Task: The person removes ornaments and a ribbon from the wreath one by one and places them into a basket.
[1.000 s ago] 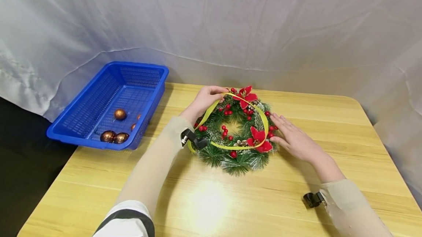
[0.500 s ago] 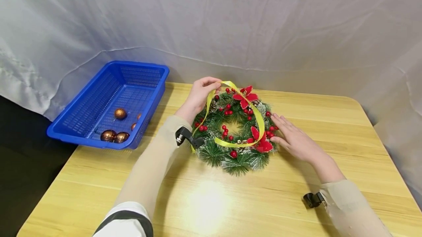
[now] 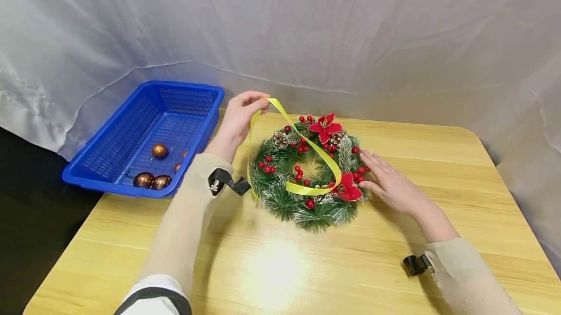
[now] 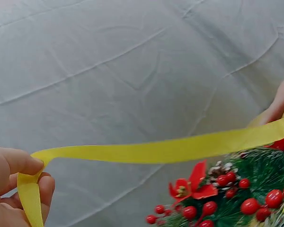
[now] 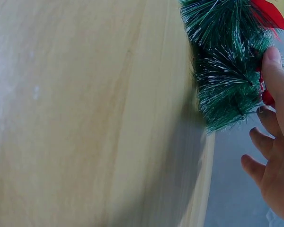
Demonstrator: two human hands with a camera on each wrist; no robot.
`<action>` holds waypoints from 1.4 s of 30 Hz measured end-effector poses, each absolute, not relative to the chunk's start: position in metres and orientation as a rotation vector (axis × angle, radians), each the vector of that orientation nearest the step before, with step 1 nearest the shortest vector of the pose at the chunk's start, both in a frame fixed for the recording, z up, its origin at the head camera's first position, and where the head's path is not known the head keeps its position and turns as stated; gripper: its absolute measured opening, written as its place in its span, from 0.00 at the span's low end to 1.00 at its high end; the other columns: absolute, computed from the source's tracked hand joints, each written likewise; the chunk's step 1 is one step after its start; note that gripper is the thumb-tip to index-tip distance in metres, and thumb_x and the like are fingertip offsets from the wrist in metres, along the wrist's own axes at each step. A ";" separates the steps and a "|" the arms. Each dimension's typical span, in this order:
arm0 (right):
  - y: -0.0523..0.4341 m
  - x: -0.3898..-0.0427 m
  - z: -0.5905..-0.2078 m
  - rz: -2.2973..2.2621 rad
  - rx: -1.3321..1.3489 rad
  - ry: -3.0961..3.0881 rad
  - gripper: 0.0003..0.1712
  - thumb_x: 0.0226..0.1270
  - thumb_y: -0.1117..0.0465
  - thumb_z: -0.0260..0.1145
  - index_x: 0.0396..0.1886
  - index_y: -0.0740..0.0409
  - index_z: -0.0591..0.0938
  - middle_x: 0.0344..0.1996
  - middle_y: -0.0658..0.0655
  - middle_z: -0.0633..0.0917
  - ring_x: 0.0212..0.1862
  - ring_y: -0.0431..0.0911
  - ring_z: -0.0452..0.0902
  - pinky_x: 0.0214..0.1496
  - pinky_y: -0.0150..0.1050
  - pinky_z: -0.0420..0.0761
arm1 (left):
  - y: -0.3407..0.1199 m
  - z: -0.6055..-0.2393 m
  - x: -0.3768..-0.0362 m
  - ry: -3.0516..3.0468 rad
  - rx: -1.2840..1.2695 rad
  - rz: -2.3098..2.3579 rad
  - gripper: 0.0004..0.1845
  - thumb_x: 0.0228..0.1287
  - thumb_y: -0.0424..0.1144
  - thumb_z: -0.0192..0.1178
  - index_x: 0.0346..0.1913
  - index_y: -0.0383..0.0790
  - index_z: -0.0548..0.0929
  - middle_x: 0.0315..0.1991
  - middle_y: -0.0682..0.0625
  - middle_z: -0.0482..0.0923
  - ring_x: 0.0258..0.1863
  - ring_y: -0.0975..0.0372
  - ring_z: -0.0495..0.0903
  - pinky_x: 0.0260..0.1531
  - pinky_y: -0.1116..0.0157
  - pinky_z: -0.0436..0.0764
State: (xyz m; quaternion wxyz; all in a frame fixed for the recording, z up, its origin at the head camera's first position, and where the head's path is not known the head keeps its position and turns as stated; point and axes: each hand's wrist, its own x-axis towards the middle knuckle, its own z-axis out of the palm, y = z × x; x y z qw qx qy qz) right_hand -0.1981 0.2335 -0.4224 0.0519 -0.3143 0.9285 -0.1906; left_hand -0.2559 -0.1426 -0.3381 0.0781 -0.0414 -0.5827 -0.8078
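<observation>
A green wreath (image 3: 280,201) with red poinsettias, red berries and pinecones lies flat on the table. Above its far left side, my left hand (image 3: 238,115) pinches a yellow ribbon (image 3: 307,140) between thumb and fingers. From that pinch the ribbon stretches across the wreath in a curve, while its other part hangs down along the wreath's left edge. The left wrist view shows the ribbon (image 4: 165,150) drawn out from the fingertips. My right hand (image 3: 392,183) rests against the wreath's right edge with fingers extended, its thumb touching the needles (image 5: 227,90).
A blue plastic basket (image 3: 210,110) stands at the left of the wooden table (image 3: 350,266), with several shiny brown baubles (image 3: 159,151) inside. Pale grey cloth (image 3: 307,37) hangs behind the table. A dark area lies beyond the table's left edge.
My left hand has moved left, lifting slightly away from the wreath and drawing the ribbon with it. The ribbon's loop has narrowed over the wreath. The right hand stays in place.
</observation>
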 end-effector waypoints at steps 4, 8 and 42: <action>0.234 -0.199 -0.422 -0.581 -0.962 2.825 0.41 0.74 0.45 0.50 0.76 0.57 0.46 0.75 0.57 0.45 0.72 0.64 0.44 0.72 0.53 0.43 | -0.160 -0.331 -0.251 -1.733 -0.096 -2.386 0.11 0.61 0.19 0.57 0.31 0.36 0.85 0.28 0.48 0.81 0.28 0.60 0.79 0.35 0.69 0.79; 0.234 -0.200 -0.423 -0.586 -0.958 2.815 0.41 0.74 0.45 0.49 0.77 0.57 0.45 0.75 0.57 0.45 0.72 0.63 0.43 0.73 0.52 0.42 | -0.176 -0.326 -0.247 -1.682 -0.047 -2.388 0.10 0.61 0.20 0.58 0.31 0.35 0.85 0.28 0.47 0.81 0.27 0.61 0.78 0.34 0.68 0.78; 0.239 -0.199 -0.427 -0.597 -0.930 2.814 0.41 0.74 0.44 0.50 0.76 0.57 0.45 0.75 0.56 0.45 0.73 0.60 0.41 0.73 0.52 0.42 | -0.289 -0.301 -0.217 -1.365 0.139 -2.335 0.07 0.57 0.17 0.60 0.28 0.27 0.85 0.24 0.44 0.81 0.24 0.60 0.79 0.31 0.70 0.79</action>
